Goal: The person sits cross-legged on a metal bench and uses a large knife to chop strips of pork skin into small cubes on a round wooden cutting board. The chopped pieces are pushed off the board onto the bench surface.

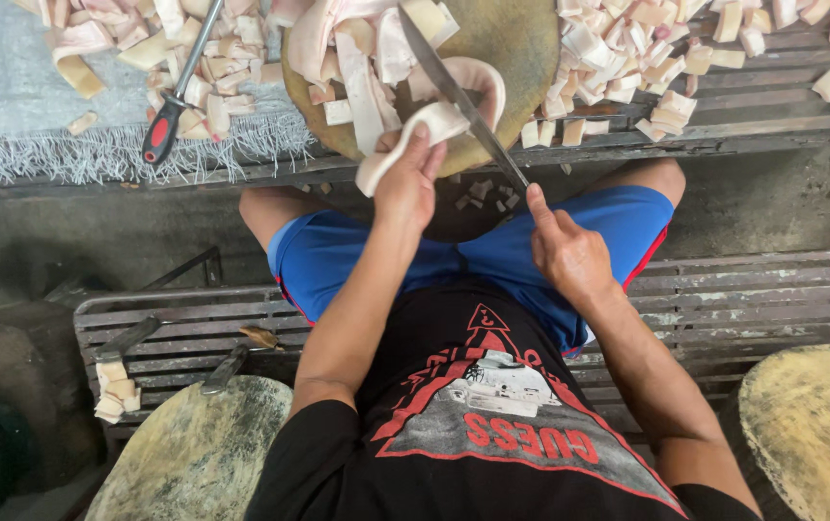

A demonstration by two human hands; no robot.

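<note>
I see my left hand (407,183) closed over the near end of a pale strip (434,121) of fatty meat, fingers pinching it where it droops off the near edge of the round block (516,39). The strip arches up from that hand onto the block and curls back toward the knife. My right hand (565,253) is wrapped around the handle of a long knife (458,96), index finger stretched along the spine; the handle itself is hidden inside the fist. The blade runs diagonally from the hand, which sits nearer me than the block, up across the block's near half, and lies just beside the strip on its right, touching it as far as I can tell. More long slabs (357,58) lie on the left half of the block, overlapping one another. Right of the block, a heap of cut cubes (627,58) spreads over the slatted bench (772,106). Left of the block, more cubes (193,68) sit on a grey fringed cloth (10,106), and a second knife (176,92) with a red and black handle lies among them, untouched. Well below the block, nearer me on the left, a small stack of cubes (116,388) rests on a lower bench (183,328), beside another round block (198,453).
</note>
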